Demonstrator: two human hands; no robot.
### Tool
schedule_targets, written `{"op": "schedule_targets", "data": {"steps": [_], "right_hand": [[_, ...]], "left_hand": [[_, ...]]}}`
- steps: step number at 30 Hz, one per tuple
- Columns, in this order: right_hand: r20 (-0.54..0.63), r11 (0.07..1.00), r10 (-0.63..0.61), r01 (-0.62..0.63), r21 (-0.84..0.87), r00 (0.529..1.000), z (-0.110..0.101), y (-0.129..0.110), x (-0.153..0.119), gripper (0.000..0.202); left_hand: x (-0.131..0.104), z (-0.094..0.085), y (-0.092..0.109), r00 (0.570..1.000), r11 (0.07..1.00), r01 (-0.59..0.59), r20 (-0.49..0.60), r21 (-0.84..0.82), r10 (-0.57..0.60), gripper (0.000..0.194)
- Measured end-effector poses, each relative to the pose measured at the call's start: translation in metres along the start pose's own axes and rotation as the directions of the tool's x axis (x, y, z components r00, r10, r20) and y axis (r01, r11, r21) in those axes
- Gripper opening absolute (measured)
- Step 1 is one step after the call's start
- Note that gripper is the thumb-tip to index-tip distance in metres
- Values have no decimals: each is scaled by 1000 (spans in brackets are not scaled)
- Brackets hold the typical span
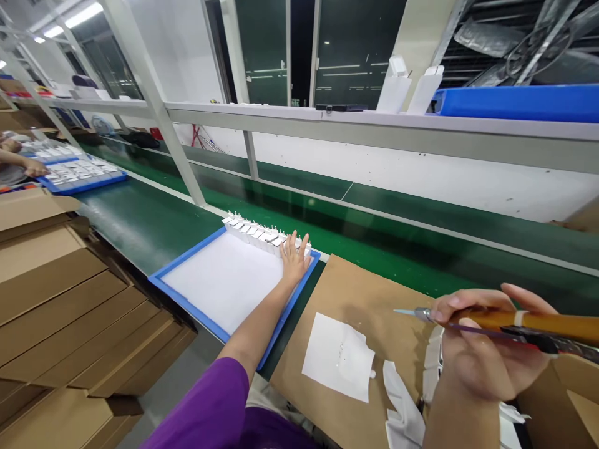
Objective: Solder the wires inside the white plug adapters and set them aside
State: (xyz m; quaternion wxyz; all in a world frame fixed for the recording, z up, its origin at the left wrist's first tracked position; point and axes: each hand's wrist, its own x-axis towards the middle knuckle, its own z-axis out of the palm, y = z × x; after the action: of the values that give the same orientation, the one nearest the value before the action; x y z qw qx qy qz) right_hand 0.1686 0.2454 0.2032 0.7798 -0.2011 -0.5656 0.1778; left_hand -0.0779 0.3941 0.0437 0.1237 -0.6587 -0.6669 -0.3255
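My left hand (pixel 294 262) reaches to the far right corner of a blue-rimmed tray (pixel 187 304). Its fingers are spread over the end of a row of small white parts (pixel 262 235) with thin pins sticking up. The fingertips touch the last parts there. Held up over the right side of the bench, my right hand (pixel 486 349) is closed around a craft knife (pixel 421 313) with a metal collar and a pale pointed tip facing left. An orange handle and a dark, reddish tool lie together in that grip; where one ends and the other begins is unclear.
Brown cardboard (pixel 346 284) covers the bench, bearing a white sheet with specks (pixel 339 357) and crumpled white paper (pixel 402 405). Folded cartons (pixel 70 299) stand at left. A shelf (pixel 290 113) runs above. Another person's hand (pixel 36 168) is by a filled tray (pixel 84 176).
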Motion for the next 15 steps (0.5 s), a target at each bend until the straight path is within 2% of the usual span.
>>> {"op": "schedule_targets", "data": {"steps": [4,8,10,12,14,15], "right_hand": [[-6,1000,11,-11,9,1000,1,0,0,44],[-21,998,56,-56,6,998,0,1,-5,43],[-4,999,52,-52,9,999,-1,0,-8,42],[42,998,65,-66,22,997,-1,1,-11,42],[93,996,77,-80,33,993,-1,1,-12,44],[107,997,71,-75,34,992,0,1,-13,45]], "left_hand": [[3,-4,0,997,994,77,31,-80,-75,73],[10,-26,7,997,978,55,61,-201,-44,79],[17,-39,18,999,958,-7,39,-287,19,74],[24,-49,39,988,920,-100,69,-379,136,64],[24,-55,72,929,843,-202,174,-499,326,47],[21,-58,92,882,798,-221,235,-561,409,38]]}}
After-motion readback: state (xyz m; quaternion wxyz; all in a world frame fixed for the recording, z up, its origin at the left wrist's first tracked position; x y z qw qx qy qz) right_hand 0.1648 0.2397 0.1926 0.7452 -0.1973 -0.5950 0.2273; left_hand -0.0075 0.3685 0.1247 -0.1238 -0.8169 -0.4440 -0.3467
